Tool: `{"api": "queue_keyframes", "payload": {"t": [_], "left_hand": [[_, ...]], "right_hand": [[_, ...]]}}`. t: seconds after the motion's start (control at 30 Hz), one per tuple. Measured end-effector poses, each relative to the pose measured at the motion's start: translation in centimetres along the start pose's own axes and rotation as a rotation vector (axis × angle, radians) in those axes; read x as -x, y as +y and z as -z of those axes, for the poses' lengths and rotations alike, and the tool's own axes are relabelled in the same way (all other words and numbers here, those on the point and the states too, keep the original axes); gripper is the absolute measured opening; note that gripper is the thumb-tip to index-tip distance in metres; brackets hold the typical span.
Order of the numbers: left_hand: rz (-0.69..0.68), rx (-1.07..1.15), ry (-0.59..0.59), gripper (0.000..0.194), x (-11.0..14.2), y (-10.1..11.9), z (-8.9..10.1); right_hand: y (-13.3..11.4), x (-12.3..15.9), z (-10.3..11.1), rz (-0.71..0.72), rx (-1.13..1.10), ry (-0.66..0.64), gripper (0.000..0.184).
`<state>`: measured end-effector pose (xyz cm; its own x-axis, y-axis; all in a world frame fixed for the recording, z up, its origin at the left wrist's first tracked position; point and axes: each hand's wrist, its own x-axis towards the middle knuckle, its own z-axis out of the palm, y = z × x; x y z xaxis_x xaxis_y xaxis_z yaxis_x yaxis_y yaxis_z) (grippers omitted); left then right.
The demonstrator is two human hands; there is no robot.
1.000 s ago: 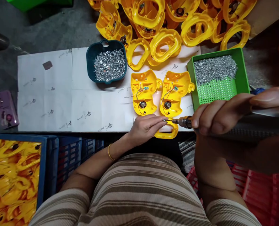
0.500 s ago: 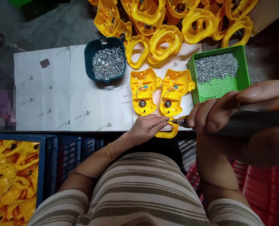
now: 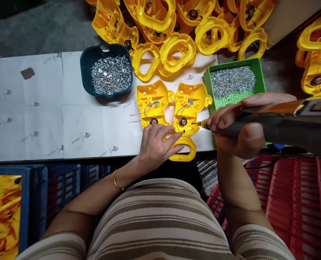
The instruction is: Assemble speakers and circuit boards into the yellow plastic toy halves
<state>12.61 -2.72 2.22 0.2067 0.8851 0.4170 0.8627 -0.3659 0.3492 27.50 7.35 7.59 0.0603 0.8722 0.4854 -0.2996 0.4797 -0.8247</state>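
Two yellow plastic shell halves, the left shell (image 3: pixel 147 108) and the right shell (image 3: pixel 200 97), lie side by side with their insides up. Each holds a round black speaker, thin wires and a small green circuit board. My right hand (image 3: pixel 225 117) grips an electric screwdriver (image 3: pixel 274 126) held level, its bit tip at the lower right part of the right shell. A small dark spot shows at the tip; whether it is a screw is unclear. My left hand (image 3: pixel 157 146) has its fingers spread over the shells' lower edges and a yellow oval ring (image 3: pixel 186 157).
A dark teal tub (image 3: pixel 86 77) of small metal screws stands left of the shells, a green basket (image 3: pixel 261 77) of screws on the right. Yellow shells (image 3: pixel 155 27) pile up at the back. Blue crates (image 3: pixel 38 202) and a red crate (image 3: pixel 285 202) flank my body.
The screwdriver tip has moved from the yellow ring up to the right shell's lower right part. My left hand has drawn back leftward and its fingers have spread. The view has shifted right.
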Motion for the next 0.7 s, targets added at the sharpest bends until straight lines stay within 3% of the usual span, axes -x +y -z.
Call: {"api": "queue_keyframes", "payload": {"t": [0.27,0.53,0.7], "left_hand": [[-0.003,-0.014,-0.012,0.033,-0.4,0.2,0.1],[0.025,0.056,-0.102,0.030,-0.1,0.1,-0.3],[-0.007,0.089,-0.077,0.030,0.0,0.2,-0.5]], "right_hand": [[1.1,-0.1,-0.4,0.034,-0.067,-0.075,0.016],[1.8,-0.1,-0.6,0.039,-0.010,-0.078,0.016],[2.5,-0.5,-0.4,0.111,-0.135,-0.152,0.014]]}}
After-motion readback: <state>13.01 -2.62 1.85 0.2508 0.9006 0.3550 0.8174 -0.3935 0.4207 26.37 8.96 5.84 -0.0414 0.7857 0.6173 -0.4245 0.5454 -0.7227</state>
